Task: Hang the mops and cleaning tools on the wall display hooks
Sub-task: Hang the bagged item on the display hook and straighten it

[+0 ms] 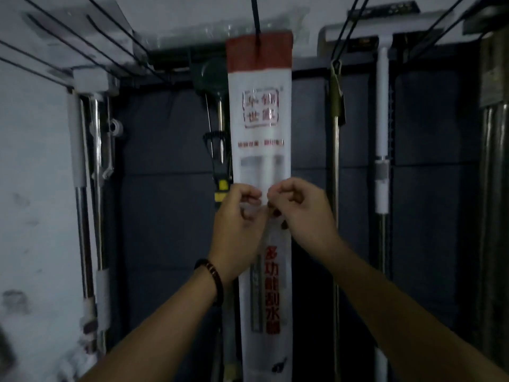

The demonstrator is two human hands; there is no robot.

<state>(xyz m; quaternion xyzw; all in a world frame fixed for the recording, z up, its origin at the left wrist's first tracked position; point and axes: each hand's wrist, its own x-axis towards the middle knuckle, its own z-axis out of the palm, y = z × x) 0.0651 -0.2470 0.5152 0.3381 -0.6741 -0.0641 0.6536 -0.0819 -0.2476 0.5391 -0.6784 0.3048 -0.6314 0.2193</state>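
A long white package with a red band across its top and red printing down its front hangs straight down in the middle of the scene. A black hook passes through the red band at the far upper end. A pale handle shows through a clear window in the wrapper, just above the hands. Both hands meet at the package's mid-height. The left hand has its fingers curled and pinches a fold of the clear wrapper at the package's left side. The right hand, fingers also curled tight, pinches the wrapper just beside it near the centre, so the two sets of knuckles almost touch. A dark bead bracelet circles the left wrist. Behind the package to the left hangs a mop with a round green head and a thin metal shaft. On the right hang a metal pole with an olive tag and, farther right, a white-handled tool. Chrome poles hang along the left wall. Dark panels back the display, and thin black rods run out from the upper left.
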